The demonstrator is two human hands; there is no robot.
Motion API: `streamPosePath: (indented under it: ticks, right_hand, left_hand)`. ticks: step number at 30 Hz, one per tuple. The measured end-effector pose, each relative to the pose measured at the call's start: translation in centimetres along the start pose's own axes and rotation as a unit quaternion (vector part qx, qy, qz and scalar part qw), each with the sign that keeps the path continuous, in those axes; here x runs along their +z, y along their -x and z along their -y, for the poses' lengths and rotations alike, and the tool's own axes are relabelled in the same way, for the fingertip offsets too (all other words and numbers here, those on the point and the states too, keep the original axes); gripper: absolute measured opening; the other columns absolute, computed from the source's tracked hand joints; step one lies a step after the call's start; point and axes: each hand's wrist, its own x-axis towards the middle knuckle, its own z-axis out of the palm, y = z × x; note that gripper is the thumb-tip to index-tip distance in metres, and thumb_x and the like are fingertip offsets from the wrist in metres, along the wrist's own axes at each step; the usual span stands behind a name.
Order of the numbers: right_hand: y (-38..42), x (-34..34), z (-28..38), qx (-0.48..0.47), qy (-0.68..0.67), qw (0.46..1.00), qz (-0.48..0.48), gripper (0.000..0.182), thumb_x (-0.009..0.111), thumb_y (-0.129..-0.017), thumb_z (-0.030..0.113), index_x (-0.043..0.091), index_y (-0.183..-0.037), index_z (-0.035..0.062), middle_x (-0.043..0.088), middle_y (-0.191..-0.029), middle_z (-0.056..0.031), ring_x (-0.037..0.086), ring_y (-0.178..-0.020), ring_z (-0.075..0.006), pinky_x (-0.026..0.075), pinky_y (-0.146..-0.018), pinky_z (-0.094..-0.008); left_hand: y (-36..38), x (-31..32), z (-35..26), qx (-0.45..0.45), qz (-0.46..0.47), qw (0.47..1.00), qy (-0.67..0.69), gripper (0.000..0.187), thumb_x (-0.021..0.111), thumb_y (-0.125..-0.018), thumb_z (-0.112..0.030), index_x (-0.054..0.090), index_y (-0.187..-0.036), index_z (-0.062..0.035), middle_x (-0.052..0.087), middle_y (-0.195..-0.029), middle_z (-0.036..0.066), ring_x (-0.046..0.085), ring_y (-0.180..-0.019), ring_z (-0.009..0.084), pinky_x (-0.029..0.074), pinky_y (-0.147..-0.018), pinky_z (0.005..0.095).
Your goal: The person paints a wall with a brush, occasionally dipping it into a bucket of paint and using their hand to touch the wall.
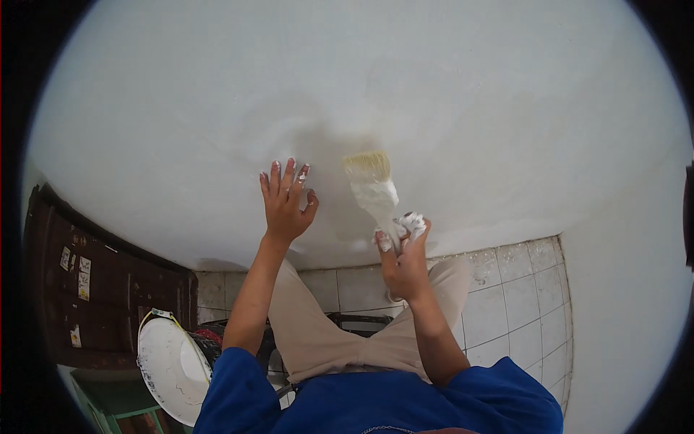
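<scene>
A wide paintbrush (371, 184) with pale yellow bristles and a white, paint-coated body points up toward the white wall (463, 108). My right hand (406, 262) is wrapped around its handle, the fingers smeared with white paint. The bristle tips are close to the wall, over a faintly darker patch. To the left, my left hand (285, 204) is held up in front of the wall with its fingers stretched and spread. White paint spots its fingertips, and nothing is in it.
At lower left stands a white paint bucket (172, 365) with a handle and splattered rim. Behind it is a dark brown wooden door (108, 282) with stickers. Green furniture (119, 409) sits in the lower left corner. Grey floor tiles (506, 304) meet the wall, and another wall (636, 275) rises at right.
</scene>
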Motion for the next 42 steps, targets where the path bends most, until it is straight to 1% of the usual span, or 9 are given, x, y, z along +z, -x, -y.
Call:
streamPosePath:
  ticks: [5,14,18,21,24,30,33,34,42]
  right_hand:
    - [-2.9,-0.6,5.4,0.022,0.093,0.994,0.054,0.027,0.049,-0.097,0.012,0.045,-0.118,-0.0037,0.054,-0.074,-0.0099,0.051,-0.065,-0.0169,0.043,-0.064,-0.0306]
    - [-4.7,1.2,4.9,-0.04,-0.001,0.999,-0.023,0.025,0.049,-0.098,0.016,0.057,-0.11,-0.0049,0.052,-0.071,-0.0103,0.043,-0.062,-0.0163,0.038,-0.057,-0.0304]
    - [-4.7,3.6,1.5,-0.029,0.014,0.999,-0.036,0.029,0.051,-0.097,0.019,0.057,-0.113,-0.0046,0.052,-0.071,-0.0095,0.046,-0.063,-0.0137,0.039,-0.058,-0.0285]
    - [-0.3,4.5,-1.5,0.178,-0.028,0.984,0.017,0.033,0.052,-0.097,0.021,0.057,-0.117,-0.004,0.051,-0.069,-0.007,0.045,-0.063,-0.011,0.039,-0.058,-0.026]
    - [4.3,5.2,-5.8,0.27,-0.096,0.958,0.015,0.024,0.052,-0.098,0.018,0.06,-0.111,-0.0002,0.045,-0.065,0.0061,0.039,-0.053,-0.0009,0.031,-0.045,-0.02]
    - [0.2,3.0,1.0,0.036,-0.079,0.995,-0.044,0.031,0.052,-0.098,0.017,0.056,-0.122,-0.0012,0.049,-0.067,0.0066,0.038,-0.052,-0.0003,0.03,-0.044,-0.0197]
    - [-3.0,2.8,5.2,0.069,-0.124,0.989,-0.045,0.032,0.051,-0.098,0.018,0.056,-0.122,-0.0029,0.046,-0.066,0.0053,0.037,-0.058,-0.0042,0.031,-0.049,-0.0227]
    - [-3.5,3.1,5.6,0.176,-0.146,0.973,-0.043,0.031,0.05,-0.099,0.018,0.056,-0.12,-0.0033,0.043,-0.065,0.006,0.035,-0.058,-0.0031,0.029,-0.048,-0.0223]
    - [5.2,5.2,-4.3,0.291,-0.096,0.951,-0.028,0.024,0.051,-0.098,0.021,0.06,-0.104,-0.0007,0.045,-0.064,0.006,0.036,-0.053,-0.0019,0.03,-0.046,-0.0219]
  left_hand:
    - [0.1,-0.7,0.4,0.019,0.041,0.999,-0.008,0.058,0.063,-0.079,-0.017,0.048,-0.134,-0.009,0.034,-0.148,0.015,0.024,-0.139,0.0419,0.016,-0.11,0.0614]
    - [-0.1,-0.4,0.1,0.007,0.036,0.999,-0.005,0.058,0.063,-0.079,-0.017,0.049,-0.134,-0.0108,0.033,-0.149,0.013,0.023,-0.14,0.0418,0.016,-0.11,0.0613]
    - [-0.1,-0.1,-0.2,-0.014,0.01,1.0,0.015,0.056,0.062,-0.078,-0.016,0.053,-0.133,-0.0172,0.038,-0.149,0.007,0.026,-0.141,0.0325,0.016,-0.112,0.0553]
    - [-0.3,-0.4,0.1,-0.003,0.018,1.0,0.009,0.055,0.062,-0.078,-0.016,0.053,-0.132,-0.0144,0.036,-0.149,0.009,0.025,-0.141,0.0353,0.015,-0.112,0.0571]
    - [-0.1,-0.5,0.3,0.014,0.035,0.999,0.006,0.055,0.062,-0.078,-0.017,0.052,-0.132,-0.0095,0.034,-0.149,0.013,0.023,-0.14,0.0412,0.014,-0.11,0.061]
    - [-0.2,-0.3,0.0,0.008,0.03,1.0,0.006,0.056,0.062,-0.078,-0.017,0.051,-0.133,-0.0096,0.033,-0.15,0.013,0.023,-0.14,0.0405,0.015,-0.11,0.0608]
    - [-0.2,-0.2,0.2,0.013,0.026,1.0,0.004,0.056,0.062,-0.078,-0.017,0.051,-0.133,-0.0096,0.033,-0.15,0.013,0.022,-0.14,0.0405,0.015,-0.11,0.0609]
    - [-0.2,-0.2,0.2,0.012,0.028,1.0,0.004,0.056,0.062,-0.078,-0.017,0.051,-0.133,-0.0095,0.033,-0.149,0.013,0.022,-0.14,0.0405,0.015,-0.11,0.061]
    - [-0.4,-0.9,0.1,0.007,0.044,0.999,0.015,0.056,0.063,-0.078,-0.016,0.052,-0.132,-0.0096,0.034,-0.149,0.014,0.022,-0.14,0.0409,0.016,-0.11,0.0613]
